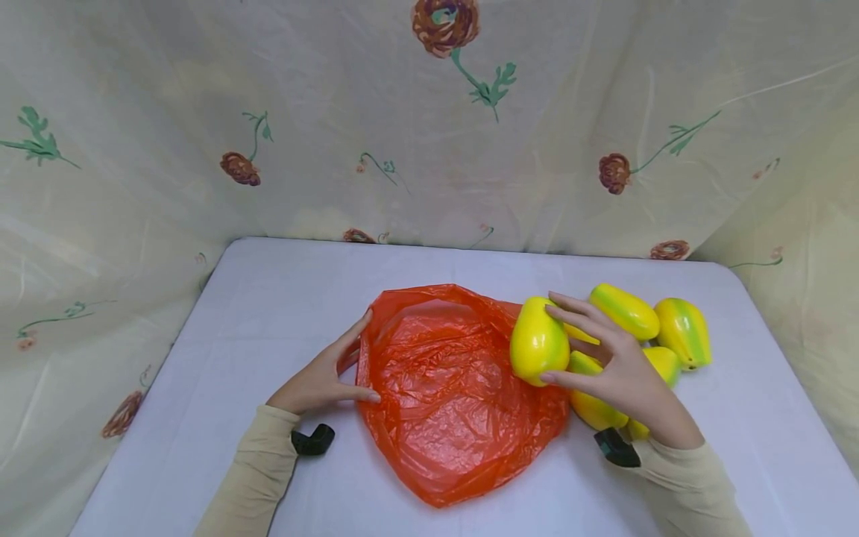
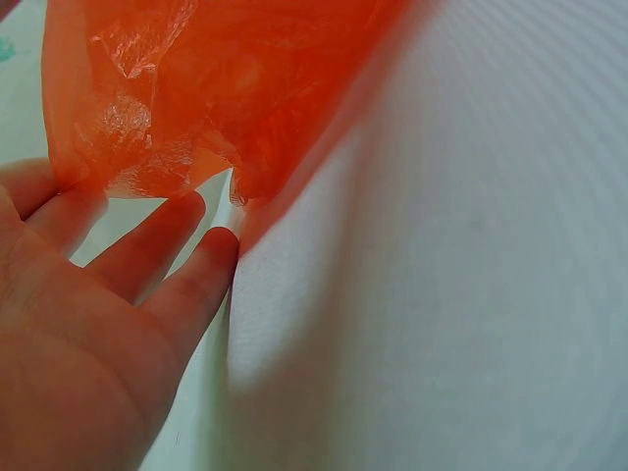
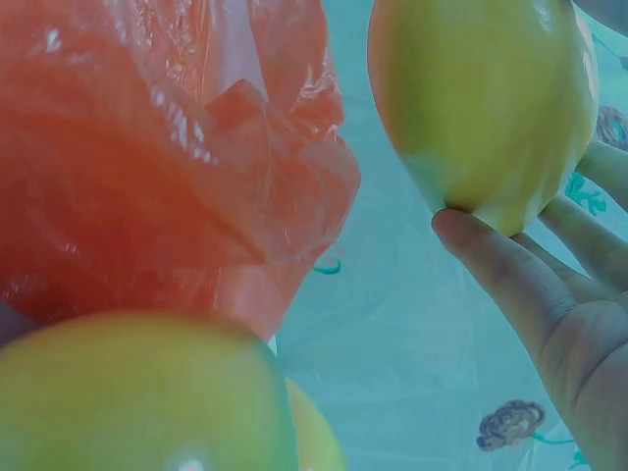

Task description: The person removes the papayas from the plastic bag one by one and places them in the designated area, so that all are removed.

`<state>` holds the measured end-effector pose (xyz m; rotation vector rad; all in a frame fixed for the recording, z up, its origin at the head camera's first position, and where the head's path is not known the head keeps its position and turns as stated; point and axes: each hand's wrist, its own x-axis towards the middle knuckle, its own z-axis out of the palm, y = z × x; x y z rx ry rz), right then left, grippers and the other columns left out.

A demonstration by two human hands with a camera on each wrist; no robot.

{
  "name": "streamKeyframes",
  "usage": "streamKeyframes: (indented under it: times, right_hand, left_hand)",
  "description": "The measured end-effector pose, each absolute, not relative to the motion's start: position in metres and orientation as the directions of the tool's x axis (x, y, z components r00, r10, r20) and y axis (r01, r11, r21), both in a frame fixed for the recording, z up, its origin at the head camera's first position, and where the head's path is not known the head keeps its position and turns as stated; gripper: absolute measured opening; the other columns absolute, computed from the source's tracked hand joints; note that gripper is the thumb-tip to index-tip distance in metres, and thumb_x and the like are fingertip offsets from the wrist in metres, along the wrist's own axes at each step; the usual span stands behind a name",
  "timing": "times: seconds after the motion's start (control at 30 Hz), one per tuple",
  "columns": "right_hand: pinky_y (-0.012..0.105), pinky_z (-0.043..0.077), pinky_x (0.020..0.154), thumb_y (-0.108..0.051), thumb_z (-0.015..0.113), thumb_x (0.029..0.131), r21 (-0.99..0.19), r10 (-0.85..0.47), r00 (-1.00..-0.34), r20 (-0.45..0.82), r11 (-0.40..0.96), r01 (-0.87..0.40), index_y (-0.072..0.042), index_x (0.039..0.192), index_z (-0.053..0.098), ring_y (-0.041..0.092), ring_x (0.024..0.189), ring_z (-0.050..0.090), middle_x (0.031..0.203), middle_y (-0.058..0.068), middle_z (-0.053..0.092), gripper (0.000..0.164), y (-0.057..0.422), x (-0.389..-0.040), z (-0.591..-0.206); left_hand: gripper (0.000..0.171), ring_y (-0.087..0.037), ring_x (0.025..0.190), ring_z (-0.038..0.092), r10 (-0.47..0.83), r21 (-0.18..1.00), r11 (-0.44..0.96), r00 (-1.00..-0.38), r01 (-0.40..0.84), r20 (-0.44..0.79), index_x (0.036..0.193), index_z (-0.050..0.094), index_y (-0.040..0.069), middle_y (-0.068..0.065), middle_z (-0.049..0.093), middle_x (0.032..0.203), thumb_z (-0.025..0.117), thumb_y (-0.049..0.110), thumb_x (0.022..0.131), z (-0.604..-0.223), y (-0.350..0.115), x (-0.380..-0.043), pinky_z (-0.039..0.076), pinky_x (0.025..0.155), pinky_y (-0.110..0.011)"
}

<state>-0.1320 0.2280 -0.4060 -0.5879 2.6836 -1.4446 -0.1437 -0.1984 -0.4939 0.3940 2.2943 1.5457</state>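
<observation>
A red plastic bag [image 1: 443, 388] lies with its mouth spread open in the middle of the table. At its left rim is my left hand [image 1: 329, 373], the thumb over the edge and the fingers against the outside, holding the thin film; the left wrist view shows the fingertips [image 2: 186, 206] at the bag [image 2: 245, 78]. My right hand [image 1: 604, 358] grips a yellow papaya [image 1: 539, 341] between thumb and fingers. That papaya overlaps the bag's right rim in the head view. In the right wrist view the papaya [image 3: 481, 108] is up beside the bag [image 3: 167, 177].
Several more yellow-green papayas [image 1: 683, 332] lie grouped to the right, partly hidden behind my right hand. One papaya [image 3: 137, 392] looms close in the right wrist view. A white cloth covers the table [image 1: 295, 298]. Flowered curtains [image 1: 322, 112] hang behind and at the sides.
</observation>
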Motion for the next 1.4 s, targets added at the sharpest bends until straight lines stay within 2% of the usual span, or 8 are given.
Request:
streamKeyframes:
  times: [0.2, 0.6, 0.9, 1.4]
  right_hand:
    - [0.009, 0.049, 0.099, -0.017, 0.09, 0.081, -0.798, -0.317, -0.939, 0.13, 0.529, -0.289, -0.033, 0.151, 0.053, -0.007, 0.138, 0.043, 0.164, -0.012, 0.038, 0.08, 0.236, -0.131, -0.405]
    - [0.005, 0.048, 0.097, -0.007, 0.09, 0.079, -0.801, -0.31, -0.933, 0.182, 0.503, -0.324, -0.024, 0.151, 0.054, -0.005, 0.143, 0.037, 0.166, -0.004, 0.038, 0.083, 0.254, -0.128, -0.406]
    - [0.003, 0.048, 0.096, 0.002, 0.089, 0.076, -0.786, -0.298, -0.926, 0.23, 0.505, -0.357, -0.017, 0.151, 0.054, -0.006, 0.14, 0.041, 0.165, 0.003, 0.04, 0.085, 0.267, -0.125, -0.408]
    - [-0.002, 0.045, 0.093, -0.004, 0.089, 0.079, -0.752, -0.233, -0.952, 0.199, 0.586, -0.301, -0.02, 0.153, 0.051, -0.012, 0.132, 0.041, 0.164, -0.008, 0.039, 0.085, 0.291, -0.117, -0.41]
  left_hand:
    - [0.12, -0.028, 0.161, 0.021, 0.413, 0.931, 0.364, -0.901, 0.032, -0.131, 0.165, 0.013, 0.041, 0.011, 0.013, 0.174, 0.093, 0.024, 0.077, -0.493, -0.198, -0.143, 0.035, 0.125, -0.054]
    - [0.12, -0.028, 0.161, 0.02, 0.411, 0.932, 0.36, -0.902, 0.023, -0.136, 0.165, 0.013, 0.042, 0.012, 0.013, 0.174, 0.093, 0.024, 0.077, -0.493, -0.197, -0.143, 0.035, 0.125, -0.054]
    - [0.12, -0.028, 0.161, 0.019, 0.409, 0.932, 0.362, -0.902, 0.022, -0.137, 0.165, 0.013, 0.041, 0.012, 0.012, 0.174, 0.093, 0.025, 0.077, -0.493, -0.197, -0.143, 0.035, 0.124, -0.054]
    - [0.119, -0.029, 0.161, 0.02, 0.402, 0.931, 0.365, -0.905, 0.016, -0.142, 0.165, 0.013, 0.04, 0.011, 0.013, 0.174, 0.093, 0.026, 0.077, -0.492, -0.196, -0.143, 0.036, 0.124, -0.053]
